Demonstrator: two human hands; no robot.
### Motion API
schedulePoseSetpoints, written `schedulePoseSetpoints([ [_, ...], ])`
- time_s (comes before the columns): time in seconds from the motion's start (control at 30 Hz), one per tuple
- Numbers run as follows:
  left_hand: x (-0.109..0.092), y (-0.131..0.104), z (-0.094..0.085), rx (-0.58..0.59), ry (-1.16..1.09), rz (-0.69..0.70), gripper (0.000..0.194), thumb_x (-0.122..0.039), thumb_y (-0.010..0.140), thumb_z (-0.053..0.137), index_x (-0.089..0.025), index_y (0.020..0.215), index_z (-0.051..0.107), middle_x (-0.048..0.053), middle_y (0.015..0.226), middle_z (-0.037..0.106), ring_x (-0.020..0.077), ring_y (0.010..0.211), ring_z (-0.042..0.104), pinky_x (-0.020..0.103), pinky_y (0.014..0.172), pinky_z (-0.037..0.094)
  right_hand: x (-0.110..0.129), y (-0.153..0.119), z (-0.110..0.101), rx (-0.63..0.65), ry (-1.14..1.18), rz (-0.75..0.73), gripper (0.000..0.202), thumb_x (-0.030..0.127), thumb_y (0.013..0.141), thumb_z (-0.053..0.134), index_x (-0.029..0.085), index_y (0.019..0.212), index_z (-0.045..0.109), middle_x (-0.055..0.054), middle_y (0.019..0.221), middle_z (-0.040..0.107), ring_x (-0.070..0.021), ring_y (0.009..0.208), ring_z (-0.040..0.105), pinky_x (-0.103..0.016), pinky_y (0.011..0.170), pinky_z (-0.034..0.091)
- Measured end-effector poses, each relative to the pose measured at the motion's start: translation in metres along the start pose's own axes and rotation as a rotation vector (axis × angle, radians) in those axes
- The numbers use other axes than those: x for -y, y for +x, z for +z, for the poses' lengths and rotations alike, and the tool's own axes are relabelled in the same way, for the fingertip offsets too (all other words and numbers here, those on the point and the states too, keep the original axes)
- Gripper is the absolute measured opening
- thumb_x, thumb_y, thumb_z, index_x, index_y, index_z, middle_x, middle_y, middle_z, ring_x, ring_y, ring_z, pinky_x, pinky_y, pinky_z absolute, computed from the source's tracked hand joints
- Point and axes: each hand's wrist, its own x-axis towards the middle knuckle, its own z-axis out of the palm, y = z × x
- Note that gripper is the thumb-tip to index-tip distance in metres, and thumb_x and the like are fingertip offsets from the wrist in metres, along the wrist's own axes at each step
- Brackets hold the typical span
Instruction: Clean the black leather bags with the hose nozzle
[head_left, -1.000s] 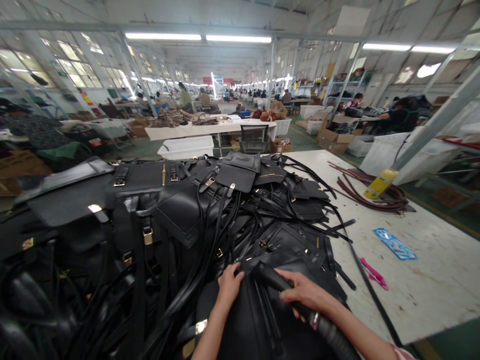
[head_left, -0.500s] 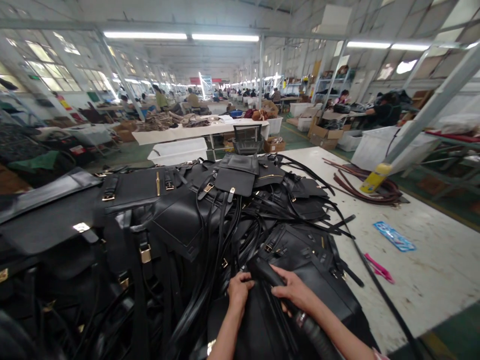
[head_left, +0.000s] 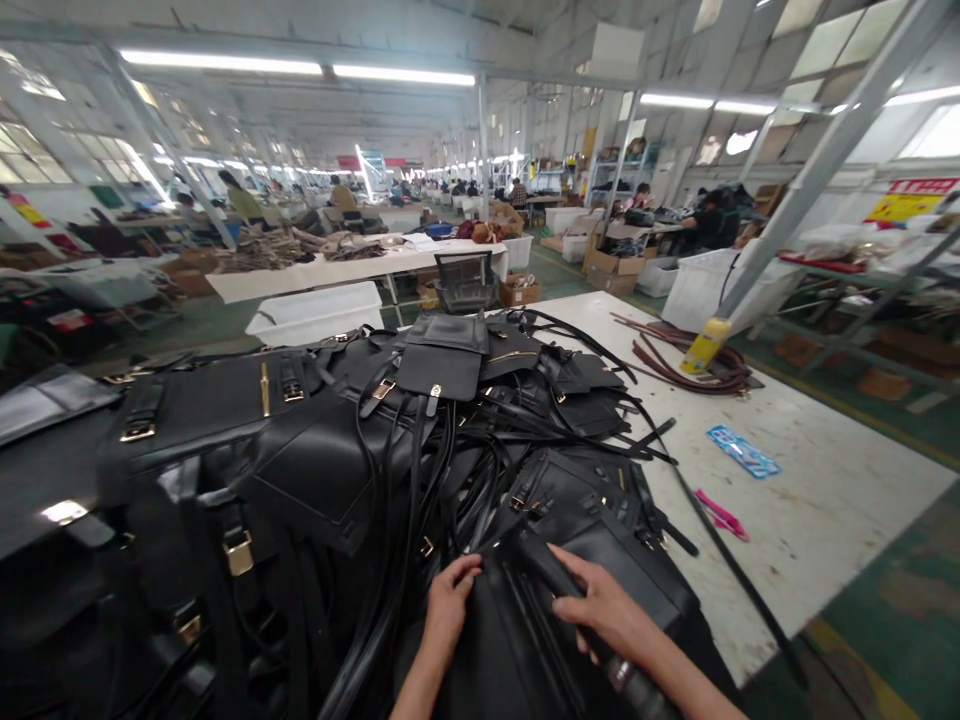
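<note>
In front of me lies a black leather bag (head_left: 487,640) with long folds, among a pile of similar bags. My left hand (head_left: 448,600) is closed, its thumb and fingers pinching the bag's upper edge. My right hand (head_left: 600,605) wraps round a black hand-held tool (head_left: 546,566), which has a long barrel and a ribbed tail running toward the lower right. The tool's front end lies close over the bag, a little right of my left fingers. Whether it touches the leather I cannot tell.
Black bags with gold buckles (head_left: 239,552) and loose straps (head_left: 409,520) cover the left and middle. On the white table (head_left: 825,500) are a pink tool (head_left: 721,515), a blue packet (head_left: 742,452), a yellow bottle (head_left: 705,346) and brown straps (head_left: 660,358). A metal post (head_left: 817,160) rises at right.
My view has turned to the right, so the bags and table sit further left. My left hand has shifted slightly along the bag's edge; my right hand still grips the black tool.
</note>
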Motion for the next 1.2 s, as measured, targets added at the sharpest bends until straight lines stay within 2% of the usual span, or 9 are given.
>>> schedulePoseSetpoints([
  [0.1,-0.006,0.012,-0.006,0.102,-0.048,0.026,0.045,-0.025,0.059,0.057,-0.016,0.103,0.061,-0.001,0.072,0.061,0.0141,0.071,0.055,0.027,0.073,0.040,-0.001,-0.026,-0.012,0.099,0.028,0.057,0.071,0.014,0.066,0.050,0.025,0.132,0.029,0.005,0.061,0.060,-0.0056,0.033,0.046,-0.013,0.029,0.039],
  [0.2,-0.012,0.023,-0.003,0.207,-0.080,0.014,0.041,-0.017,0.053,0.060,-0.016,0.094,0.065,-0.002,0.069,0.060,0.0131,0.068,0.053,0.026,0.070,0.040,-0.007,-0.036,-0.010,0.157,0.113,0.062,0.071,0.012,0.063,0.052,0.025,0.130,0.034,0.005,0.060,0.059,-0.0044,0.033,0.045,-0.011,0.030,0.038],
  [0.3,-0.016,0.027,0.003,0.284,-0.118,-0.034,0.034,-0.017,0.054,0.059,-0.014,0.087,0.067,-0.001,0.065,0.061,0.0133,0.064,0.054,0.027,0.068,0.041,-0.015,-0.025,-0.003,0.159,0.207,0.080,0.073,0.013,0.062,0.052,0.023,0.131,0.032,0.005,0.057,0.059,-0.0058,0.034,0.047,-0.010,0.029,0.037],
  [0.43,-0.019,0.025,0.005,0.359,-0.178,-0.073,0.041,-0.027,0.058,0.061,-0.015,0.097,0.062,0.004,0.081,0.066,0.0167,0.075,0.059,0.029,0.073,0.042,-0.021,-0.002,0.002,0.136,0.286,0.096,0.077,0.016,0.060,0.054,0.021,0.132,0.029,0.003,0.057,0.060,-0.0092,0.036,0.052,-0.011,0.030,0.035],
  [0.7,-0.029,0.042,0.009,0.347,-0.077,-0.043,0.026,-0.034,0.056,0.063,-0.015,0.074,0.066,0.001,0.065,0.063,0.0174,0.068,0.058,0.031,0.070,0.042,-0.005,-0.013,0.009,0.015,0.272,-0.013,0.072,0.017,0.064,0.058,0.022,0.131,0.032,0.003,0.065,0.063,-0.0062,0.036,0.047,-0.015,0.034,0.040],
  [0.83,-0.044,0.052,0.013,0.387,-0.025,0.061,0.012,-0.026,0.050,0.067,-0.016,0.056,0.063,0.004,0.086,0.063,0.0191,0.084,0.055,0.029,0.079,0.039,-0.003,-0.036,0.004,-0.055,0.286,-0.057,0.069,0.013,0.062,0.058,0.022,0.128,0.039,0.000,0.082,0.063,-0.0040,0.039,0.047,-0.013,0.035,0.038],
  [0.9,-0.050,0.054,0.016,0.417,-0.018,0.075,0.012,-0.025,0.051,0.066,-0.016,0.056,0.061,0.003,0.084,0.063,0.0170,0.078,0.055,0.028,0.073,0.040,-0.004,-0.044,0.002,-0.087,0.291,-0.058,0.070,0.010,0.062,0.056,0.023,0.128,0.039,-0.001,0.089,0.062,-0.0040,0.041,0.048,-0.014,0.036,0.038],
  [1.03,-0.053,0.055,0.027,0.451,0.009,0.054,0.015,-0.026,0.054,0.065,-0.015,0.059,0.057,-0.005,0.051,0.050,0.0088,0.051,0.044,0.022,0.053,0.033,-0.006,-0.053,0.002,-0.143,0.254,-0.044,0.074,0.008,0.062,0.052,0.026,0.131,0.032,-0.002,0.095,0.061,-0.0048,0.043,0.048,-0.015,0.037,0.038],
  [1.2,-0.053,0.055,0.034,0.486,0.033,0.035,0.018,-0.028,0.052,0.067,-0.014,0.057,0.056,-0.006,0.047,0.046,0.0072,0.047,0.039,0.020,0.048,0.028,-0.010,-0.047,0.005,-0.147,0.228,-0.013,0.073,0.009,0.062,0.051,0.027,0.130,0.034,-0.001,0.096,0.061,-0.0027,0.038,0.046,-0.014,0.034,0.036],
])
